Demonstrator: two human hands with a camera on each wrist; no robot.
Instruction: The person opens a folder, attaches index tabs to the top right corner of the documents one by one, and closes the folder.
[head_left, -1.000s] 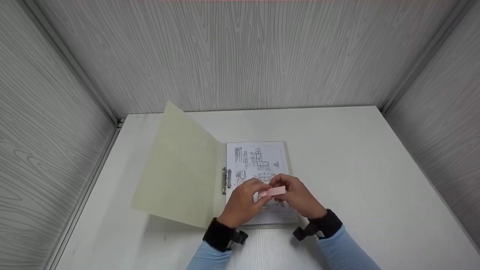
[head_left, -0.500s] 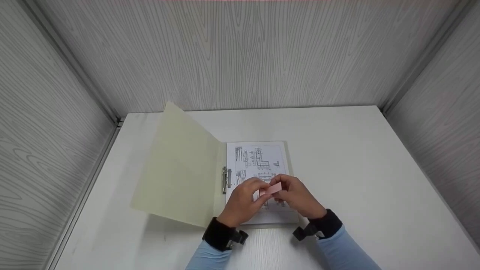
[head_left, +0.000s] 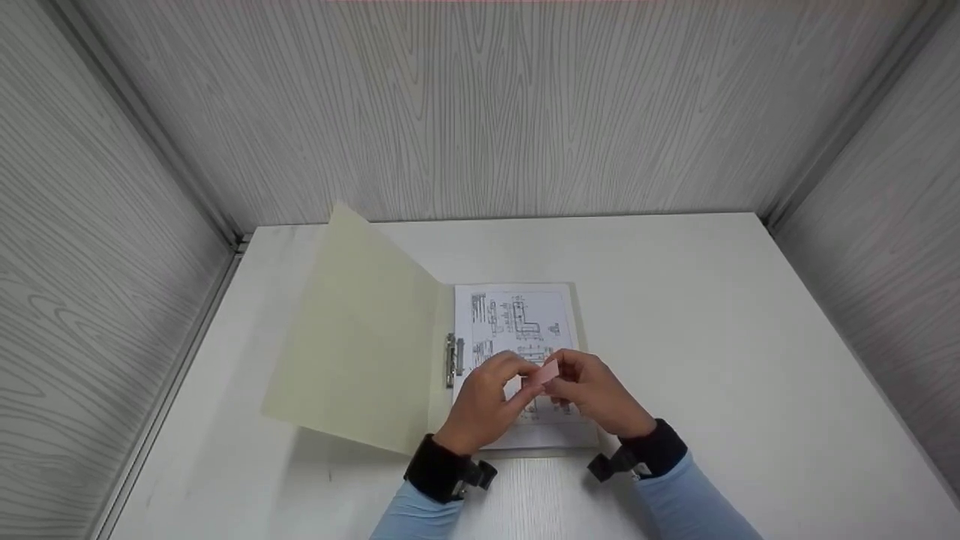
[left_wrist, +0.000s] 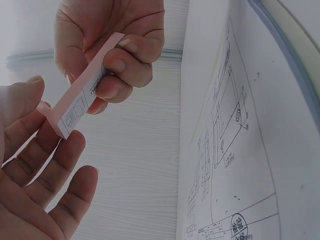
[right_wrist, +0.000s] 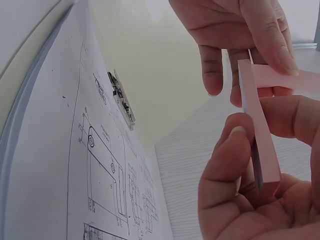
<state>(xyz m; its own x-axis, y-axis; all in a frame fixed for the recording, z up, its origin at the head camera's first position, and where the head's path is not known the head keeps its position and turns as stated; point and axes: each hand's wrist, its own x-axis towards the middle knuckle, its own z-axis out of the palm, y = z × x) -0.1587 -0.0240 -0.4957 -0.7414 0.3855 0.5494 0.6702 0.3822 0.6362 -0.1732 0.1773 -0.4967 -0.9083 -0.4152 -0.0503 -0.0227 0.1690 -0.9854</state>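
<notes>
Over an open file folder (head_left: 352, 337), both hands are close together around a small pink pad of sticky notes (right_wrist: 262, 135). My right hand (head_left: 596, 394) holds the pad between thumb and fingers, its printed backing visible in the left wrist view. A pink sticky note (right_wrist: 305, 82) bends away from the end of the pad. My left hand (head_left: 484, 405) pinches that note between thumb and forefinger, while its other fingers spread behind, near the pad's end. Seen from the head, the pink slip stands tilted between both sets of fingertips.
Sheets of technical drawings (head_left: 517, 315) lie in the folder beneath the hands. A metal clip (head_left: 454, 360) sits along its spine, and the cream cover stands raised on the left. A white table (head_left: 690, 322) extends around it, with grey wood-grain walls (head_left: 480, 112) behind and beside.
The pink note's right end has swung up and leftward, towards the left hand, and shows shorter in the head view. Both hands stay nearly in place; the folder has not moved.
</notes>
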